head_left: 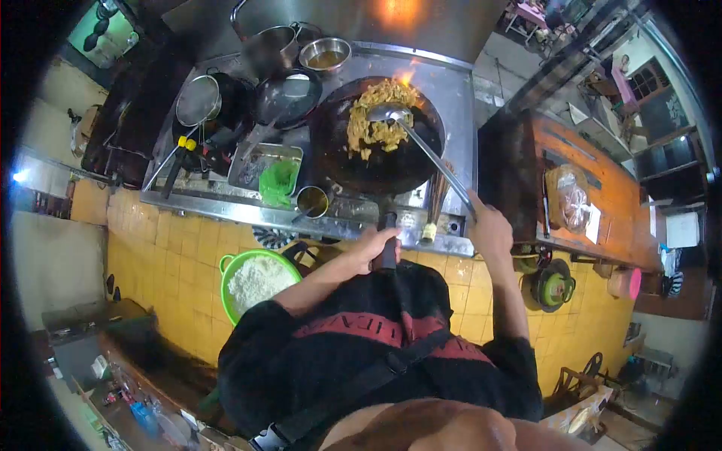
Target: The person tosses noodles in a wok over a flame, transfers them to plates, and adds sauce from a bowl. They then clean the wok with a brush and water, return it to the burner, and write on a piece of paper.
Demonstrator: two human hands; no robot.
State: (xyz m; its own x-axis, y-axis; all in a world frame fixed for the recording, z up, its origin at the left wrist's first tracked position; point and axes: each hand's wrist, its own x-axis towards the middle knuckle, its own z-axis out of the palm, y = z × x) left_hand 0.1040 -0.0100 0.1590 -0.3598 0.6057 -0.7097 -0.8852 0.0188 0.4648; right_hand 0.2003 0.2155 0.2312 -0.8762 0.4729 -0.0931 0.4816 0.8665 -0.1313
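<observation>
A large dark wok [338, 154] sits on the steel stove, with browned food [383, 94] spread over its far part. Flame shows at the wok's back rim. My left hand [374, 249] is closed around the wok's dark handle [388, 239] at the stove's front edge. In my right hand [490, 234] is the long metal handle of a ladle [442, 165]. The ladle's bowl [389, 113] lies against the food, its rounded back facing up.
Left of the wok are a steel tray [244, 169] with a green net, a small sauce pot [312, 201] and a strainer [198, 101]. A green basin [228, 289] of white rice stands lower left. A wooden table [613, 203] is at right.
</observation>
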